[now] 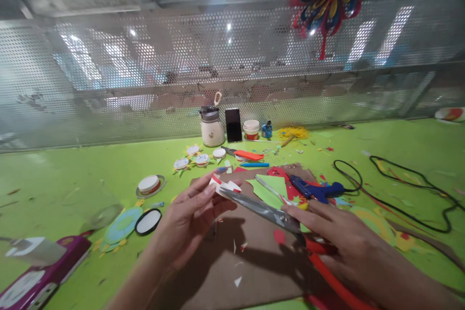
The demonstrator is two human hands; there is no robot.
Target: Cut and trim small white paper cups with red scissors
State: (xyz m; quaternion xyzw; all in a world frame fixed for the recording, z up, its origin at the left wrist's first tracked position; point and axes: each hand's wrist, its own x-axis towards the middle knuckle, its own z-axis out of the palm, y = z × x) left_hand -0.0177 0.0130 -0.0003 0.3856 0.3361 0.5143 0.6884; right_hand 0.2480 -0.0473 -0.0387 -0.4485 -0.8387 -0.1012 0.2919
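My left hand [192, 210] pinches a small white paper piece with a red strip [216, 184] between thumb and fingers. In my right hand [345, 232] are large scissors [259, 207] with red handles. Their blade tip lies over the edge of the paper; I cannot tell whether it is cutting in. Below both hands lies a brown cardboard sheet [225, 271] with small paper scraps on it. Just beyond the scissors are a light green paper sheet [274, 193] and a slim pale stick-like tool [269, 187].
A blue glue gun [319, 190] with a black cord [414, 225] lies to the right. White discs [202, 159], an orange cutter [249, 155], a bottle [212, 131] and a phone [233, 126] are at the back. A purple box-shaped device [69, 256] sits left.
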